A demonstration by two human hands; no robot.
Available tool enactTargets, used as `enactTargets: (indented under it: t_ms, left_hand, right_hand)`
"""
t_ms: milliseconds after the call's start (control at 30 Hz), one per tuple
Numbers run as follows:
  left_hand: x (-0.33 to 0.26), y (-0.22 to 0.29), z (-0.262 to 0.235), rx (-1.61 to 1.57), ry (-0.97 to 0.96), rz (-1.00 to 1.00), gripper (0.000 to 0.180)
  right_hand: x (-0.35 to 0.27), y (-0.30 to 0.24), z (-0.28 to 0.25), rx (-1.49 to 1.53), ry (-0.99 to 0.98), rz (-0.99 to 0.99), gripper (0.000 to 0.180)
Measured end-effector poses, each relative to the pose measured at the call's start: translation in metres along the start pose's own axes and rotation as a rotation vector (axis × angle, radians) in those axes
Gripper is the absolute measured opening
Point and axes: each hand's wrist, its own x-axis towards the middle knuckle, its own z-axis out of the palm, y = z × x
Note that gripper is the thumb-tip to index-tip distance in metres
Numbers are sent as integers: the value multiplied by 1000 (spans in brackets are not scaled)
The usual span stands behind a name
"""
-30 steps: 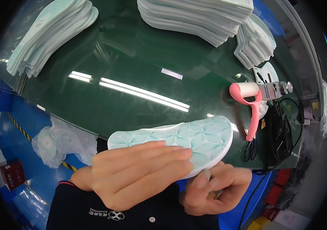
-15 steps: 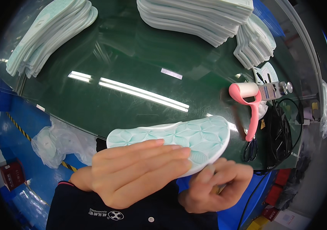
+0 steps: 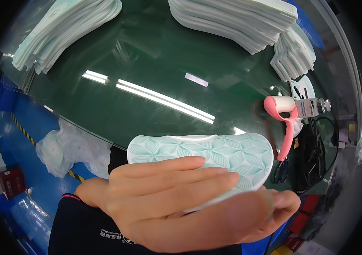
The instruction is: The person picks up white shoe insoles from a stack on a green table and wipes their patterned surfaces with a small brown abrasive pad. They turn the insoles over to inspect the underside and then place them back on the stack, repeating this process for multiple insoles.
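At nine o'clock, below the table edge, a crumpled clear plastic bag (image 3: 68,146) lies on the blue floor, and at ten o'clock a fanned stack of pale insoles (image 3: 62,32) rests on the dark green glass-topped table (image 3: 147,68).

At the centre, toward six o'clock, the left hand (image 3: 164,193) lies flat across a white insole with a mint-green petal pattern (image 3: 215,155), fingers straight and close together, pressing on its near edge rather than curling round it. The insole is held in the air just in front of the body, patterned face up, its long axis running from nine to three o'clock, clear of the table. The right hand (image 3: 240,221) sits under it at five o'clock, palm up and fingers nearly flat, supporting it from below; how firmly it pinches I cannot tell, as the insole hides the contact.

To handle it well, I judge the piece should stay sandwiched evenly between both palms, so the soft foam does not bend, with the fingertips kept off the printed face where possible.

At one o'clock a second, larger stack of insoles (image 3: 236,19) spreads out, with a smaller pile (image 3: 293,57) beside it. At three o'clock a pink-handled lint roller (image 3: 285,117) stands close, with black scissors (image 3: 280,172) below it.
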Motion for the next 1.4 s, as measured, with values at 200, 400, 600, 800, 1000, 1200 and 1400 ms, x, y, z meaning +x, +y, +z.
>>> enactTargets:
  t_ms: [200,400,600,800,1000,1200,1400]
  left_hand:
    - [19,19,-15,64,-226,-204,23]
    - [15,18,-10,105,-126,-170,22]
    - [20,14,-12,155,-210,-203,24]
    - [20,-6,-9,61,-215,-82,56]
    - [-8,-19,-1,-34,-95,-130,64]
    - [-8,-23,-3,-34,-30,-88,16]
    - [2,-2,-14,150,-17,71,8]
  right_hand:
    - [2,-5,5,7,16,104,35]
    - [5,-5,-7,-194,-196,-54,28]
    - [14,15,2,-223,-38,-174,26]
    - [25,35,11,-121,-1,-27,19]
    - [19,44,9,-187,-20,25,20]
    - [21,32,8,-164,60,79,24]
    - [15,10,5,17,136,-171,33]
